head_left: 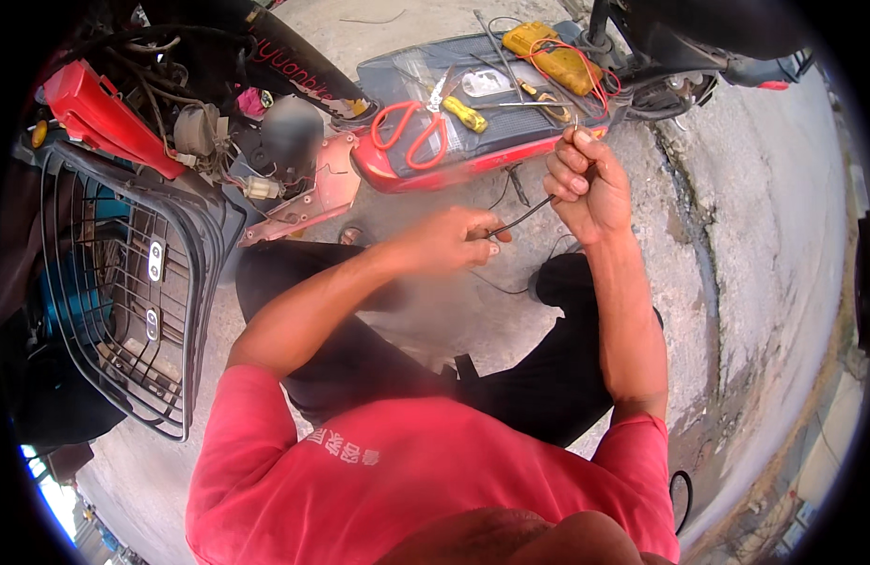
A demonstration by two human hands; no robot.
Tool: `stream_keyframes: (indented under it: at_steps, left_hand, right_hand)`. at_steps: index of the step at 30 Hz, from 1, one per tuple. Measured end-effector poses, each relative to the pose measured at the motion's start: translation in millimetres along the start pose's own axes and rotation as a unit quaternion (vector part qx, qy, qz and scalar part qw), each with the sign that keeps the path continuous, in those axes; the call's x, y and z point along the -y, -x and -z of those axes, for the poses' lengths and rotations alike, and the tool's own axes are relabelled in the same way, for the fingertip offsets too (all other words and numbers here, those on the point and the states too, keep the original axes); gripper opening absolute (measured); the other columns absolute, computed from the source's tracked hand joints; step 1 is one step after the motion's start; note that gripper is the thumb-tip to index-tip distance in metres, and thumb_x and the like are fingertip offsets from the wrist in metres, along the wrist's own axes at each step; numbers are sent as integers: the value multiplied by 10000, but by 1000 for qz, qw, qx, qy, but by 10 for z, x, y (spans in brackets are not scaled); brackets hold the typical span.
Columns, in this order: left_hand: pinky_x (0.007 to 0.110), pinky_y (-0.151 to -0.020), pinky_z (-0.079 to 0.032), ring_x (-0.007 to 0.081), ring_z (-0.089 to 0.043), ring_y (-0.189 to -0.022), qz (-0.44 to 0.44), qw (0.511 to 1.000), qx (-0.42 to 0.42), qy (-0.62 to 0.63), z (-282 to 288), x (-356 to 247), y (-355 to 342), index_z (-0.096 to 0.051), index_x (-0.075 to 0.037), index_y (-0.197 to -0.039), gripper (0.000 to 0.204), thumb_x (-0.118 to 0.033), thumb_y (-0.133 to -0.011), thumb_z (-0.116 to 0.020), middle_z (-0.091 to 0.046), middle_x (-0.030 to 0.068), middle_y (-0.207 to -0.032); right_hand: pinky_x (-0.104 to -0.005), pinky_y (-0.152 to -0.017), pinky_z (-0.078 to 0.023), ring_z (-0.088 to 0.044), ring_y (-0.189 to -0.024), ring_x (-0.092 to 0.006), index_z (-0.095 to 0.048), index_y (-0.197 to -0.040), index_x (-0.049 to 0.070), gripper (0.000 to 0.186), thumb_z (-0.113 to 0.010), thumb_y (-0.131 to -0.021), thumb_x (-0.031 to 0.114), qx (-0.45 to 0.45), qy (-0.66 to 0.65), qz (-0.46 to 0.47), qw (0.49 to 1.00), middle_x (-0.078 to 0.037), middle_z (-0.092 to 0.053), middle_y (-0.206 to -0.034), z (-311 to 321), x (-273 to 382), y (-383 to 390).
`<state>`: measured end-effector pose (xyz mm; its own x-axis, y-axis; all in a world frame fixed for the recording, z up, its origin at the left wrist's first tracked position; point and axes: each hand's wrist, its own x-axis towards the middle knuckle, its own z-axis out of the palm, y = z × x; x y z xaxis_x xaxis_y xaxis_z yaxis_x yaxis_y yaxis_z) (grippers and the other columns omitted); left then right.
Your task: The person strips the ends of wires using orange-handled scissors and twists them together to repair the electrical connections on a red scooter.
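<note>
the cable (527, 217) bridges our two hands, just on our near side of the footboard (426, 179). our left hand (444, 240) pinches it between thumb and fingers, though blur hides the exact hold. our right hand (590, 184), by the footboard's right end, curls its fingers round it, thumb and forefinger pressed together; whatever lies at their tips is too small to make out.

to work it well, we would let the left hand steady the cable lightly and leave the fine work to the right thumb and forefinger. the short span should be easy to control; we judge a hard tug or sharp bend could strain it.

the cable is thin, round, dark and smooth, bowed gently like something springy. on the footboard's ribbed grey top lie scissors (436, 104) with looped red handles and bright blades, a stubby yellow driver (465, 114), and a boxy, grimy yellow meter (553, 58) with slim red leads (604, 83). left of the footboard are a glossy red shell (105, 118) and a black wire basket (195, 282). below the footboard, the ground (765, 273) is rough, pale and cracked.
</note>
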<state>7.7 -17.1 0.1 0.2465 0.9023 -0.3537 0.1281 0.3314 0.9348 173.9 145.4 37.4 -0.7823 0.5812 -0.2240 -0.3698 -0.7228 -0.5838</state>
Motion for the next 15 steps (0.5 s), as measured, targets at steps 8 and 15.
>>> stream_keyframes:
  at_steps: [8,15]
  left_hand:
    - [344,-779,-519,211,-677,-819,-81,958,-135,-241,496,-54,324,-665,9,-1154,286,-137,-911,-630,-717,153,-951]
    - [403,-783,-512,306,-677,-865,-120,925,-169,-318,581,-64,377,-688,-1,-1072,239,-166,-901,-661,-700,173,-947]
  right_hand:
    - [-218,-468,-276,-338,-533,-53,-584,-990,55,96,-577,-968,148,-180,80,206,958,58,-426,-683,817,1103,105]
    - [-345,-881,-488,-638,-1023,-223,-586,-1277,-11,444,-662,-912,231,-360,540,264,714,-138,-674,-1112,896,887,68]
